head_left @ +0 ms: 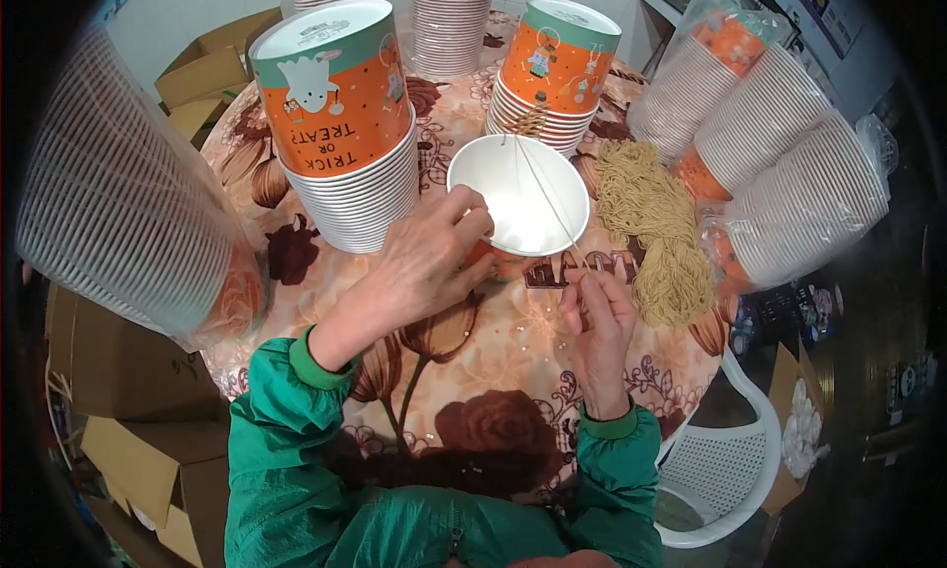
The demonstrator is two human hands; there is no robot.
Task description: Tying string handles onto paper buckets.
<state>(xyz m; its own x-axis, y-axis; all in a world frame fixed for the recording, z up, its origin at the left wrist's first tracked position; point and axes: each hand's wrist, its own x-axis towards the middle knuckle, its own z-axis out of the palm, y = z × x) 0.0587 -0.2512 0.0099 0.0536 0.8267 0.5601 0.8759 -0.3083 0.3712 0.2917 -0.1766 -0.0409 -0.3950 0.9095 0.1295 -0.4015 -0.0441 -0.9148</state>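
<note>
A paper bucket [533, 188], white inside with orange showing under its rim, stands tilted in front of me with its mouth toward me. My left hand [439, 247] is closed on the bucket's left rim, the thumb below and the fingers over the edge. From a point at the far rim a thin tan cord [545, 185] runs across the opening toward my right hand [600, 311]. Fingertips and thumb of that hand are pinched on the cord's end, just below the near right rim. A bundle of tan cords [659, 237] lies right of the bucket.
Upside-down stacks of orange and green buckets [335, 104] [557, 60] stand behind. Plastic-wrapped stacks [128, 183] [789, 193] flank the flowered tablecloth [493, 351]. Cardboard boxes [148, 450] sit at the left, and a white plastic chair [725, 459] at the right.
</note>
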